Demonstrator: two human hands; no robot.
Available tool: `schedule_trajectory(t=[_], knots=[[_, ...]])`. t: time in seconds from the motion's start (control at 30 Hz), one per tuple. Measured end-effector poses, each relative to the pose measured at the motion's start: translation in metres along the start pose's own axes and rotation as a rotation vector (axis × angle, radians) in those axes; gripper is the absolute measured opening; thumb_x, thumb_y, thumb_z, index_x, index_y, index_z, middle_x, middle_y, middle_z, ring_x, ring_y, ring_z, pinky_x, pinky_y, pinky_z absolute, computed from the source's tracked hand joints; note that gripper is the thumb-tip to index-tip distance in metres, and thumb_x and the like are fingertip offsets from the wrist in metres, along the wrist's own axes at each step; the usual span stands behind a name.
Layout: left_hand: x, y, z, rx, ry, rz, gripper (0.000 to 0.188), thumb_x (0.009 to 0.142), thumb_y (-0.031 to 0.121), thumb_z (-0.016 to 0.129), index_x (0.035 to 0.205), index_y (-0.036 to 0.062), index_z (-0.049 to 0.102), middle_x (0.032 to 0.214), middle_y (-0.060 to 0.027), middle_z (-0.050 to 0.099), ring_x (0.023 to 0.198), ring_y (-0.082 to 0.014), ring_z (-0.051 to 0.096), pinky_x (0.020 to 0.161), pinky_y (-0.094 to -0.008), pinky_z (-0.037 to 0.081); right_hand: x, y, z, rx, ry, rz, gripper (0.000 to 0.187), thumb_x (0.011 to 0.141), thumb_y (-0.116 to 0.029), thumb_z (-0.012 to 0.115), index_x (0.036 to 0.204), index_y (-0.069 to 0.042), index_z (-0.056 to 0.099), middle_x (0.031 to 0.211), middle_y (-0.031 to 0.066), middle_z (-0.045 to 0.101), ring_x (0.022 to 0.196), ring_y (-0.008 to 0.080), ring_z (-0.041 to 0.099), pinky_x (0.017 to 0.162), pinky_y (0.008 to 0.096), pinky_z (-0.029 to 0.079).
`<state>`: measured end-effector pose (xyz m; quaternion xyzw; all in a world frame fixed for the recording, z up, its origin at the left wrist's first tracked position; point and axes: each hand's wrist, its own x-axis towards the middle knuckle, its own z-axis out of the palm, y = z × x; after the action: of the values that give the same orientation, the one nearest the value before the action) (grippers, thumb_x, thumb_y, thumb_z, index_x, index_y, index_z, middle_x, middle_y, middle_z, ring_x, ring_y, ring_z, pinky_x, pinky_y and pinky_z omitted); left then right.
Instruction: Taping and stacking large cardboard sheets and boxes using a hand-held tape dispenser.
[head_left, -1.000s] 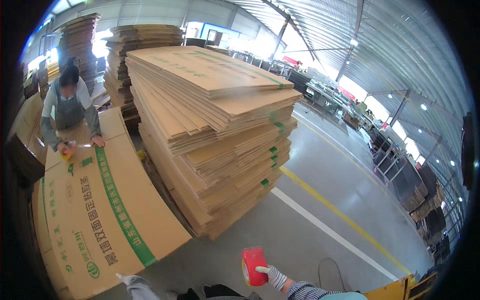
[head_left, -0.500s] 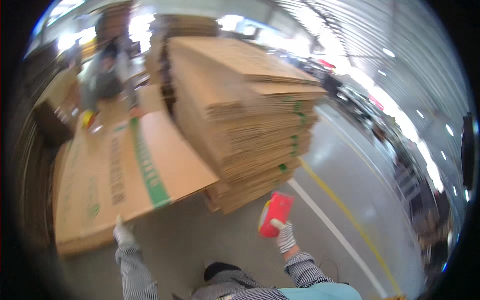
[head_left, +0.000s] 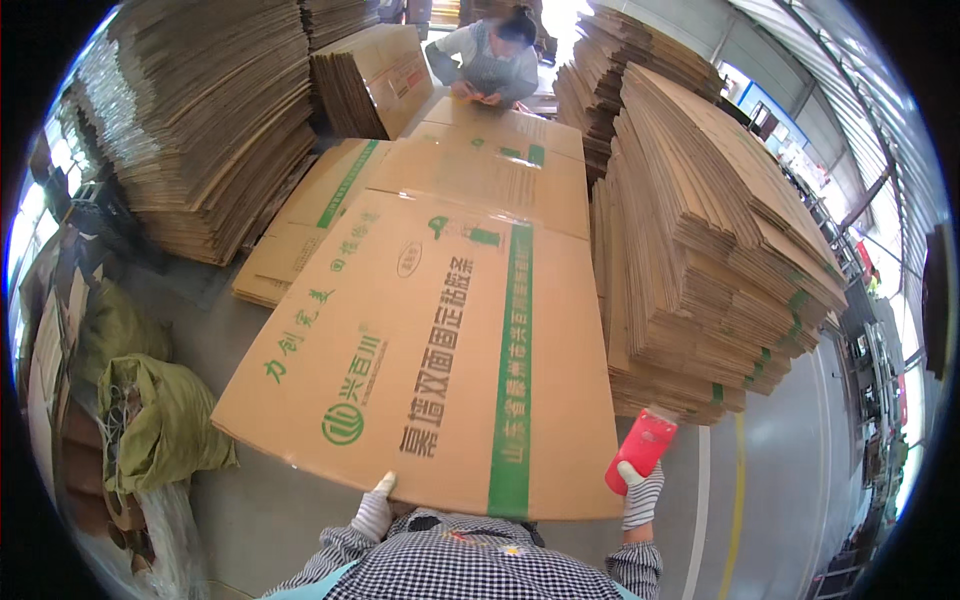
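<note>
Carton: flat brown carton (head_left: 440, 340) in front of the person, near edge by the body, far end reaching toward the co-worker (head_left: 490, 62).
Left grip: left hand (head_left: 373, 512) at the near edge, a gloved digit on top; remaining fingers hidden, so clamping cannot be confirmed.
Right grip: right hand (head_left: 642, 498) clamped on the red dispenser (head_left: 645, 450), just beside the near right corner; contact with the carton cannot be determined.
Right edge: right stack (head_left: 700, 250) stands close alongside the farther part, leaving a narrow margin.
Left edge: grey floor (head_left: 290, 500) shows between the near left corner and the green sack (head_left: 165, 425); a second carton (head_left: 300, 230) lies beside the farther part.
Right clearance: floor extends past the right hand, crossed by a white line (head_left: 702, 520) and a yellow line (head_left: 738, 500).
</note>
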<state>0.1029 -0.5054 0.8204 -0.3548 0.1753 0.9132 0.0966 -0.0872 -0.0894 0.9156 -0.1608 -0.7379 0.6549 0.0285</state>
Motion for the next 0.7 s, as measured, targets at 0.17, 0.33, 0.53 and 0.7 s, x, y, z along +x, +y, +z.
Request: schedule_trajectory(t=[0.17, 0.33, 0.53, 0.7], knots=[[-0.047, 0.006, -0.002, -0.090, 0.158, 0.010, 0.053, 0.099, 0.026, 0.055, 0.142, -0.0005, 0.039, 0.138, -0.0211, 0.050, 0.127, -0.0353, 0.051, 0.106, -0.0496, 0.046, -0.014, 0.015, -0.007, -0.714, -0.117, 0.152, 0.083, 0.058, -0.027, 0.087, 0.130, 0.001, 0.055, 0.130, 0.0208, 0.056, 0.119, 0.0315, 0.055, 0.105, 0.0378, 0.045], [-0.079, 0.026, -0.017, -0.048, 0.167, 0.040, 0.053, 0.099, 0.026, 0.055, 0.142, -0.0011, 0.039, 0.139, -0.0220, 0.049, 0.127, -0.0356, 0.051, 0.109, -0.0489, 0.043, -0.080, -0.005, 0.020, -1.481, -0.341, 0.345, 0.109, 0.051, -0.057, 0.083, 0.137, 0.001, 0.050, 0.146, 0.0331, 0.035, 0.140, 0.0437, 0.029, 0.119, 0.0370, 0.025], [-0.061, 0.064, -0.049, -0.210, 0.095, -0.021, 0.050, 0.099, 0.028, 0.057, 0.139, 0.0007, 0.044, 0.136, -0.0169, 0.054, 0.123, -0.0316, 0.054, 0.107, -0.0464, 0.044, -0.138, 0.000, 0.046, -1.671, -0.403, 0.362, 0.108, 0.056, -0.063, 0.079, 0.135, 0.004, 0.050, 0.134, 0.0279, 0.054, 0.138, 0.0422, 0.036, 0.121, 0.0452, 0.014], [-0.069, 0.072, -0.071, -0.006, 0.118, 0.003, 0.047, 0.099, 0.027, 0.058, 0.137, 0.0023, 0.046, 0.134, -0.0157, 0.055, 0.121, -0.0309, 0.055, 0.105, -0.0453, 0.046, -0.172, 0.041, 0.045, -1.655, -0.323, 0.315, 0.105, 0.056, -0.062, 0.078, 0.133, 0.004, 0.051, 0.130, 0.0295, 0.056, 0.138, 0.0446, 0.035, 0.121, 0.0466, 0.013]])
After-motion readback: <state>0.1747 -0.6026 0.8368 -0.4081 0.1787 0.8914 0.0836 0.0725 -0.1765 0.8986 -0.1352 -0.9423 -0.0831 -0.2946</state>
